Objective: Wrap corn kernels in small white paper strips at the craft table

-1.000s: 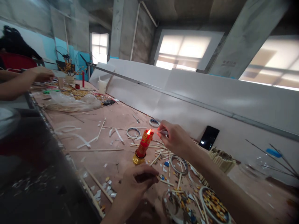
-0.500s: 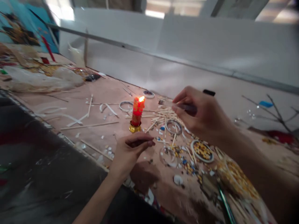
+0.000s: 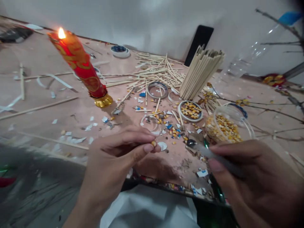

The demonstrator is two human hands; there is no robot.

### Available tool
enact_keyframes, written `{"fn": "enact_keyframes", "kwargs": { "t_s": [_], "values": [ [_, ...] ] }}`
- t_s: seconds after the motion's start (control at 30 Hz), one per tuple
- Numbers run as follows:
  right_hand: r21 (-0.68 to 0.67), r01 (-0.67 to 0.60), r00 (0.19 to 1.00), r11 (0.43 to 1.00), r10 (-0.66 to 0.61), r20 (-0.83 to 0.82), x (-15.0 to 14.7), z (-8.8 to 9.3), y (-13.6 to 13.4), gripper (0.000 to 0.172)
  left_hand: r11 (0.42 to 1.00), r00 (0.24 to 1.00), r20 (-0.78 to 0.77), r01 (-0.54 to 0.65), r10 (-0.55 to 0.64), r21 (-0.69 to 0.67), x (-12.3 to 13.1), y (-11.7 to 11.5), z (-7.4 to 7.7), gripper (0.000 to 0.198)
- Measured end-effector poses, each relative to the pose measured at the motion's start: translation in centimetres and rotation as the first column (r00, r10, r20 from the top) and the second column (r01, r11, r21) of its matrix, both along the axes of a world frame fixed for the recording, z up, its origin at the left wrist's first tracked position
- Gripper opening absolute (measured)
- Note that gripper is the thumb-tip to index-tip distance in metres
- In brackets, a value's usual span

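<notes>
Between the thumb and fingers of my left hand (image 3: pixel 116 155) is a yellow corn kernel (image 3: pixel 153 143), pinched above the tabletop. My right hand (image 3: pixel 249 171) grips a cloudy, translucent glue stick (image 3: pixel 206 151), its dark, glossy tip pointing left toward the kernel but apart from it. A lit red candle (image 3: pixel 80 63) with gold markings stands on a small gold base, to the left beyond my left hand. Just past my right hand sits a clear plastic tub (image 3: pixel 248 129) of corn kernels, and a small round dish (image 3: pixel 200 117) holds more kernels.
Thin wooden sticks (image 3: pixel 159 72) lie scattered at the back, beside an upright bundle of sticks (image 3: pixel 201 72). A black phone-like slab (image 3: pixel 199 44) leans on the wall. Dry twigs (image 3: pixel 277 114) and a clear bottle (image 3: pixel 244 61) occupy the right. Tape rings (image 3: pixel 157 90) and paper scraps litter the middle.
The view has come closer and swung right. My right hand has come down with the glue stick toward the near right. My left hand remains pinched, its kernel now visible.
</notes>
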State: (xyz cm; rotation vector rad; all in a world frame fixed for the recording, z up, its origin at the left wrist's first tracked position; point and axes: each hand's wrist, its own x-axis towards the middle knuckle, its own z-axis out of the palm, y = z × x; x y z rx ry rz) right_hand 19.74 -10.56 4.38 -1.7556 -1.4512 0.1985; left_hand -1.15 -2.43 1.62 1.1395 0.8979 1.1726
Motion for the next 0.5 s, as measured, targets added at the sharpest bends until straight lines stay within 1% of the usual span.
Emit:
{"fn": "enact_keyframes", "kwargs": {
  "t_s": [0.07, 0.13, 0.2, 0.27, 0.3, 0.4, 0.5],
  "values": [
    [0.011, -0.015, 1.000, 1.000, 0.015, 0.001, 0.0, -0.7, -0.6, 0.011, 0.998, 0.997, -0.058, 0.046, -0.043, 0.043, 0.8, -0.1, 0.0, 0.018],
    [-0.012, -0.052, 0.998, 0.999, 0.052, -0.048, -0.1, -1.0, -0.8, 0.010, 0.994, 0.990, -0.135, 0.063, -0.050, 0.089, 1.4, -0.2, -0.1, 0.019],
    [-0.038, -0.097, 0.990, 0.995, 0.093, -0.103, -0.2, -1.0, -0.8, 0.009, 0.995, 0.982, -0.190, 0.042, -0.025, 0.088, 1.8, -0.4, -0.2, 0.017],
    [-0.045, -0.140, 0.984, 0.989, 0.134, -0.120, -0.2, -0.9, -0.9, 0.010, 0.996, 0.976, -0.219, 0.026, -0.007, 0.082, 2.2, -0.7, -0.2, 0.017],
    [-0.047, -0.143, 0.983, 0.989, 0.136, -0.123, -0.2, -0.8, -0.9, 0.011, 0.996, 0.973, -0.230, 0.019, 0.002, 0.090, 2.3, -0.8, -0.2, 0.018],
    [-0.049, -0.090, 0.989, 0.995, 0.083, -0.121, -0.2, -0.7, -1.1, 0.010, 0.988, 0.967, -0.252, 0.016, 0.023, 0.153, 2.8, -1.1, -0.1, 0.021],
    [-0.039, -0.038, 0.991, 0.999, 0.033, -0.126, -0.3, -0.8, -1.3, 0.011, 0.985, 0.967, -0.256, 0.027, 0.018, 0.170, 3.2, -1.2, 0.1, 0.020]
  ]
}}
